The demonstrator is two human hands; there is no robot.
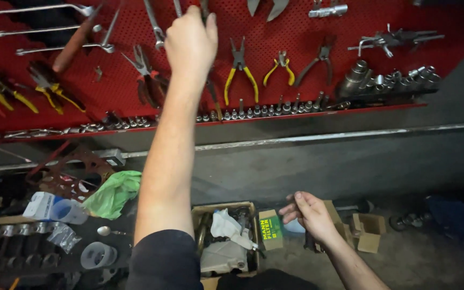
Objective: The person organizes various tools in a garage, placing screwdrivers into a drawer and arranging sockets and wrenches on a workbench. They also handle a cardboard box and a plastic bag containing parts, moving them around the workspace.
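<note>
My left hand [190, 43] is raised to the red pegboard [296, 32], its fingers closed around the top of a dark, long-shafted tool [212, 94] that hangs there. Yellow-handled pliers [239, 70] hang just to the right of it, and red-handled pliers [146, 78] to the left. Low down, my right hand [310, 212] hovers with fingers loosely curled and nothing in it. It is above small cardboard boxes [369, 231] and next to a green box [270, 230].
A row of sockets [264, 111] lines the pegboard's lower ledge, with larger sockets [388, 80] at the right. Wrenches [55, 29] hang at the upper left. Below lie an open carton of parts [226, 241], a green rag [115, 192], a gasket [65, 172] and plastic cups [96, 255].
</note>
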